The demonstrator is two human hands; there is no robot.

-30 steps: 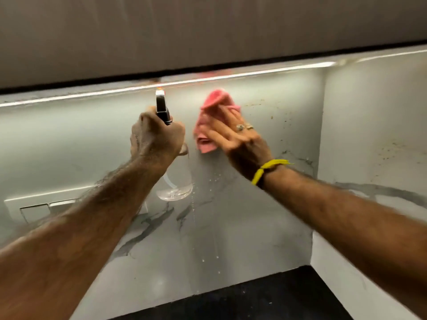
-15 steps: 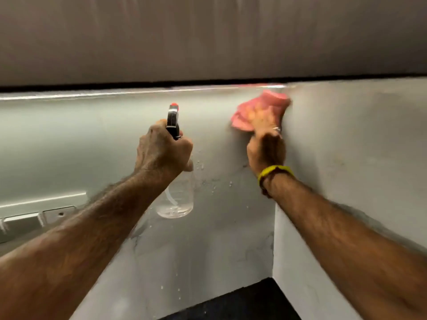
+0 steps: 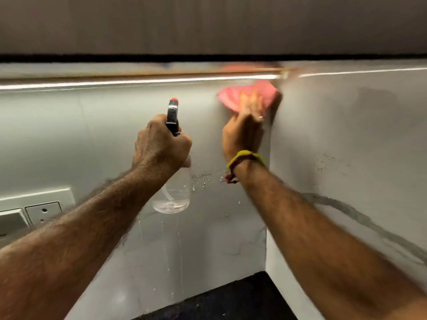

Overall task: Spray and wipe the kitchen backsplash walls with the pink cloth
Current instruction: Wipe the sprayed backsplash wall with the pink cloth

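My right hand point(image 3: 245, 132) presses the pink cloth point(image 3: 233, 95) flat against the grey marble backsplash point(image 3: 104, 135), high up in the corner just under the light strip; the cloth is blurred. My left hand point(image 3: 159, 144) grips a clear spray bottle point(image 3: 174, 195) by its neck, the black trigger head with its red nozzle point(image 3: 173, 101) pointing up near the wall. Water droplets point(image 3: 203, 176) and thin runs sit on the wall between and below my hands.
The side wall point(image 3: 346, 135) meets the back wall at the corner and carries brown specks point(image 3: 323, 162) and a grey vein. A white socket panel point(image 3: 39, 209) sits at the left. A dark cabinet point(image 3: 208, 24) hangs overhead. The black countertop point(image 3: 231, 301) lies below.
My right hand slid the cloth rightward and up along the back wall into the corner. The spray bottle in my left hand stayed roughly where it was; the view shifted a little.
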